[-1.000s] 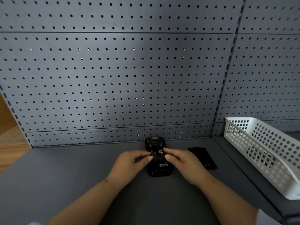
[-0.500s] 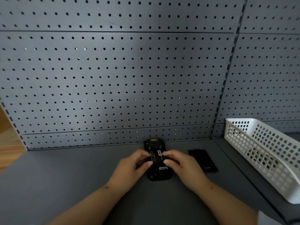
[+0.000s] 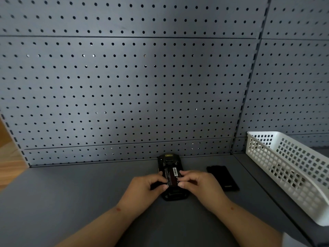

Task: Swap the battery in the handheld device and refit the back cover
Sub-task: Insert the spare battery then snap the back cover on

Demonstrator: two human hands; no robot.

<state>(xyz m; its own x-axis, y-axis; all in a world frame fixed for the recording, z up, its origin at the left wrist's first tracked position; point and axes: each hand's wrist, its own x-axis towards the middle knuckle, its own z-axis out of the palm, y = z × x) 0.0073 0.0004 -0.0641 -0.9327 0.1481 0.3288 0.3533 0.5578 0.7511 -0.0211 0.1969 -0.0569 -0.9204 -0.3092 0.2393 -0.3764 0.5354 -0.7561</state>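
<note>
A black handheld device lies face down on the grey shelf, its back open. A dark battery with a white label sits in the open bay. My left hand grips the device's left side, thumb tip on the battery's lower left edge. My right hand holds the right side, with fingertips pressed on the battery's right edge. The black back cover lies flat on the shelf just right of my right hand. The device's lower middle is hidden by my fingers.
A white perforated plastic basket stands on the adjoining shelf at the right. A grey pegboard wall rises directly behind the device. A wooden floor shows past the shelf's left end.
Both hands have slid a little nearer along the device, and the fingertips have closed in on the battery's lower half. The back cover has not moved.
</note>
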